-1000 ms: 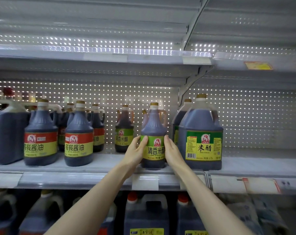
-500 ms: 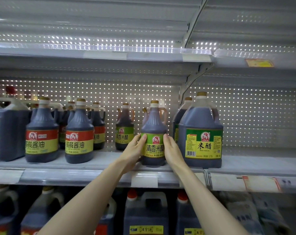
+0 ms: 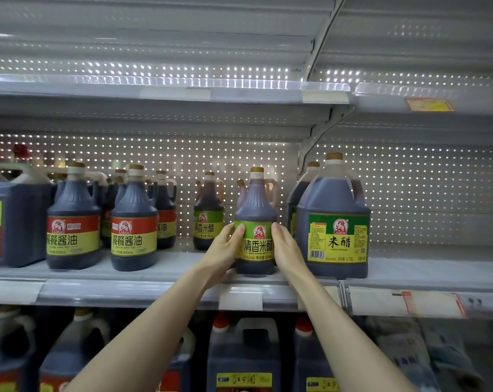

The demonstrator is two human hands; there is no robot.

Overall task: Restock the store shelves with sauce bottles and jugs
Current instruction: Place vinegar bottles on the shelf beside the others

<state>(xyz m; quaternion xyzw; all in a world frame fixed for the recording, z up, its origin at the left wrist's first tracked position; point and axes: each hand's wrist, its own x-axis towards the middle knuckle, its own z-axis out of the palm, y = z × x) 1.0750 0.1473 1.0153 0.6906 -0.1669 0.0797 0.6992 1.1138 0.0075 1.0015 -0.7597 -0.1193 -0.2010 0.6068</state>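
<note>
Gripping the bottle point(image 3: 256, 202) near the shelf point(image 3: 169, 268) front edge, left hand point(image 3: 221, 254) and right hand point(image 3: 287, 250) clamp its sides; bottle appears seated, release pending, restocking judged partly complete

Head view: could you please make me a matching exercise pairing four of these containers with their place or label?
1. rice vinegar jug
2. front green-label vinegar bottle
3. front soy sauce bottle
4. red-capped jug

A. below the shelf
B. red-and-yellow label
C. between the left hand and the right hand
D. just right of the right hand

Pairs: 1-D, 2-C, 3-B, 4-A.
</note>
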